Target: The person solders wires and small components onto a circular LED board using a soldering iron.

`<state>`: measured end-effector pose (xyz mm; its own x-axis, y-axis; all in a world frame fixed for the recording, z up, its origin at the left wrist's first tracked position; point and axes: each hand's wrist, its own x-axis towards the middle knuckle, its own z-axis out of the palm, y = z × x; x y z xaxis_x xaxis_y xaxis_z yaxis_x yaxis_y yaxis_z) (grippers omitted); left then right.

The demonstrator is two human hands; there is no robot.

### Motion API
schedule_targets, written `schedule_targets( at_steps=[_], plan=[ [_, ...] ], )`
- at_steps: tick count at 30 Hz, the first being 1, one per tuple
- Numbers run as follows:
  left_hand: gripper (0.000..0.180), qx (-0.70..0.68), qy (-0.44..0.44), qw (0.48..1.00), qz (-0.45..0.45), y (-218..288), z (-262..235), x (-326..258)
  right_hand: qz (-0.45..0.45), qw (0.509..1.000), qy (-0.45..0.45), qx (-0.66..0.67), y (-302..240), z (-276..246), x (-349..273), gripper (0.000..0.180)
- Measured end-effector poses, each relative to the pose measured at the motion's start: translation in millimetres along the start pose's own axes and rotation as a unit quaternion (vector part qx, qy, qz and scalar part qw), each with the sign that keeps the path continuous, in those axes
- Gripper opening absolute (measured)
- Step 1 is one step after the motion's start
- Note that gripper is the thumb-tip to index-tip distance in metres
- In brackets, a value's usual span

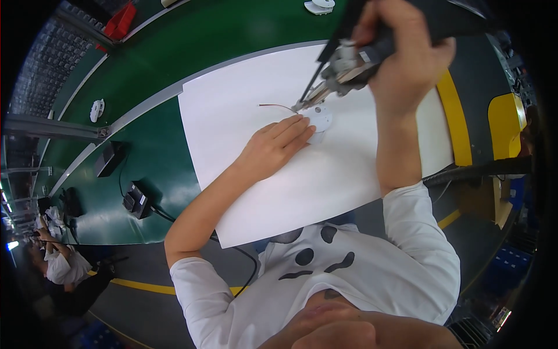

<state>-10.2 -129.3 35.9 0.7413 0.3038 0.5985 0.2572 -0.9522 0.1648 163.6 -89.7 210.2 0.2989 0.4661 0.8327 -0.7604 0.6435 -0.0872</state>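
A small white rounded plastic part (321, 118) lies on the white sheet in front of me. Fingers together, my left hand (276, 145) presses on its near left side and holds it against the sheet. From the part's left edge a thin reddish-brown and white wire (273, 105) runs out to the left. Raised at the upper right, my right hand (410, 58) is closed round the dark grip of a gun-shaped hand tool (343, 68) with a metal front. Its narrow nozzle points down-left, at the part beside my left fingertips. Motion blurs this hand slightly.
A large white sheet (261, 203) covers part of the green bench (174, 122). Similar white parts lie at the left (97, 110) and far edge (319, 6). Black corded boxes (136, 200) stand left. A yellow machine part (505, 125) is at right; another person (64, 264) sits far left.
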Motion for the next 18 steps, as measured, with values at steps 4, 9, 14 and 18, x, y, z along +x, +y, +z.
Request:
schedule_targets(
  at_steps=[4,9,14,18],
  plan=[
    [0.039,0.014,0.014,1.000,0.003,-35.6,-1.8,1.8,-0.161,0.746,0.026,-0.646,-84.6,-27.5,10.9,0.024],
    [0.033,0.139,0.066,0.970,-0.190,-158.5,-18.7,7.6,-0.103,0.694,0.111,-0.704,-81.7,-6.6,19.8,0.026],
    [0.049,0.344,0.046,0.896,-0.276,-287.5,-97.4,-59.4,-0.060,0.750,0.110,-0.650,-93.8,-30.7,24.1,0.030],
    [0.051,0.497,-0.078,0.746,-0.437,-369.8,-201.0,-168.7,0.050,0.834,0.135,-0.532,-86.7,-23.1,20.6,0.041]
  ],
)
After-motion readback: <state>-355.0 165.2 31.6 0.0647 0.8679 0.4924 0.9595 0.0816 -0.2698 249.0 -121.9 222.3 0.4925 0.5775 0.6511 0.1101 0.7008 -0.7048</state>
